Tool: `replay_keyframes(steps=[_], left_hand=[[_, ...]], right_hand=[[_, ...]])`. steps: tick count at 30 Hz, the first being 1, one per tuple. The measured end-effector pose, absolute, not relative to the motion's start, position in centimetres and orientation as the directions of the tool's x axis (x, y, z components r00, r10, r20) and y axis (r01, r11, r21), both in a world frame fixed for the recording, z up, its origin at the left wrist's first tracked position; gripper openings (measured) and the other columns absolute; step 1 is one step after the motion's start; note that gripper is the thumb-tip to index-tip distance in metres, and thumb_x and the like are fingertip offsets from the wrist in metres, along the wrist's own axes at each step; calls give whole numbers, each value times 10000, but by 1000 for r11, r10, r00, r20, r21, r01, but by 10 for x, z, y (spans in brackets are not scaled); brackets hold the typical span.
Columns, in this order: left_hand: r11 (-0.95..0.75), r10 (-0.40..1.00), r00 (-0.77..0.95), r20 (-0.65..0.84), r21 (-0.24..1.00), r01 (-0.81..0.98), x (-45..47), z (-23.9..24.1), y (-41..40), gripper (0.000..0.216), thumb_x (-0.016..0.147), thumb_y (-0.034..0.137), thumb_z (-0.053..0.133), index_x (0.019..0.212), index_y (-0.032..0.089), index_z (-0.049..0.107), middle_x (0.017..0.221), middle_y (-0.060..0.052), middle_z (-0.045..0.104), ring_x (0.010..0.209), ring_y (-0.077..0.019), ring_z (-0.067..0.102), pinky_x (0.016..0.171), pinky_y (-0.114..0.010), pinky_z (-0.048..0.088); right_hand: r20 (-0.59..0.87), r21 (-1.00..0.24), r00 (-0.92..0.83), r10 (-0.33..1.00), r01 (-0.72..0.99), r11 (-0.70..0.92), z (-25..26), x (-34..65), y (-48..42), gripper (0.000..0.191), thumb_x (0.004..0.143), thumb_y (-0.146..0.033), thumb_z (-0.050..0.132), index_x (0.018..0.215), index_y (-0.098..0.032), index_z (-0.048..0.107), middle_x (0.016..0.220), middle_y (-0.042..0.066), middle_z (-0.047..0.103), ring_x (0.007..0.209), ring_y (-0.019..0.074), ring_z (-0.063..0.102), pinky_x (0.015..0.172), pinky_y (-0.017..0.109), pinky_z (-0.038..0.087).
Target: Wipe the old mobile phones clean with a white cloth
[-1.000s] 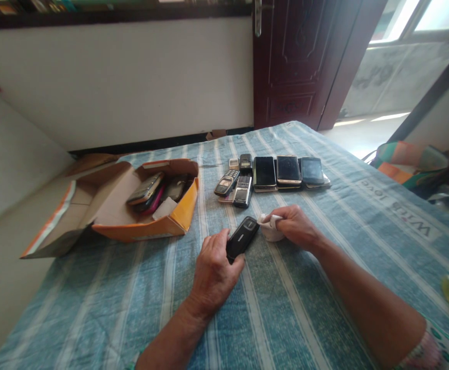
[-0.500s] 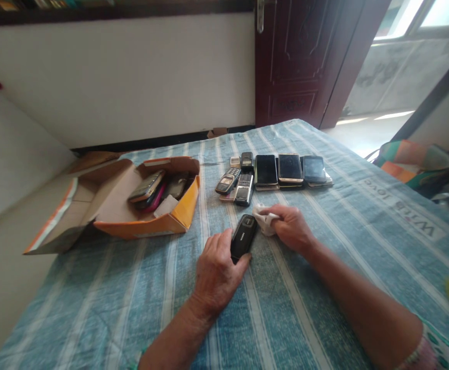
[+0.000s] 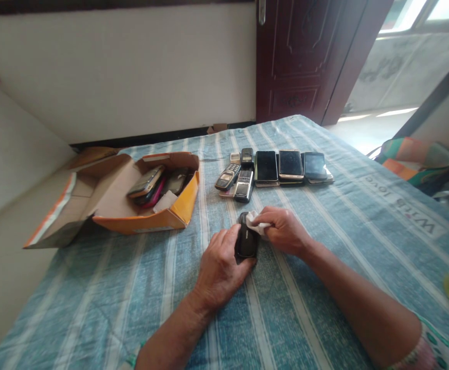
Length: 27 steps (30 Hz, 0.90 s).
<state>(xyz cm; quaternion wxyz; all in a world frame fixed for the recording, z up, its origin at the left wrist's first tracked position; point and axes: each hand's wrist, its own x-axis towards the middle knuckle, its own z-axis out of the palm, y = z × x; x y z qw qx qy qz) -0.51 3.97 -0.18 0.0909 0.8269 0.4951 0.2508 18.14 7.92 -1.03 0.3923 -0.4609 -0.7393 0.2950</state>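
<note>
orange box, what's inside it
The orange box holds a loose pile of phones: a grey phone on top, a pink phone under it, a dark phone beside them, and a white slip near the front wall. Whatever lies beneath the pile is covered.

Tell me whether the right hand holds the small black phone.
No, the right hand pinches a crumpled white cloth; the left hand grips the small black phone.

Home, panelled wooden door (image 3: 293,56), cloth-covered table (image 3: 112,288)
</note>
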Motion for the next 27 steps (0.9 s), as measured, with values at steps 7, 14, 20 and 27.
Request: replay_keyframes(steps=[7,14,20,27], left_hand=[[-487,867,375,329,392,781,-4,-2,39,505,691,184,672,1166,169,499,935,-63,633,857,-245,597,747,-395,529],[-478,873,374,312,402,781,-4,-2,39,493,692,188,693,1149,151,511,939,-77,639,869,-256,601,760,-404,527],[-469,878,361,314,418,778,-7,-8,40,506,737,294,700,1177,157,489,979,-97,639,902,-271,613,783,-423,531],[-490,871,398,289,433,757,-12,-8,42,581,708,250,680,1234,144,457,1013,-110,633,929,-278,608,820,-432,531]], right_hand=[[296,-767,-393,870,446,462,-15,185,80,356,647,21,451,765,-180,721,728,-1,622,660,107,560,621,215,409],[447,-482,-377,811,662,574,-19,179,78,236,802,-50,471,760,-180,663,790,45,586,744,150,516,629,249,392],[526,-245,-536,661,649,720,-12,163,58,233,787,-57,492,599,-182,549,688,43,523,688,171,430,519,281,303],[603,-273,-528,598,567,777,-15,155,41,289,869,-84,425,621,-178,542,698,47,520,688,178,429,546,304,339]])
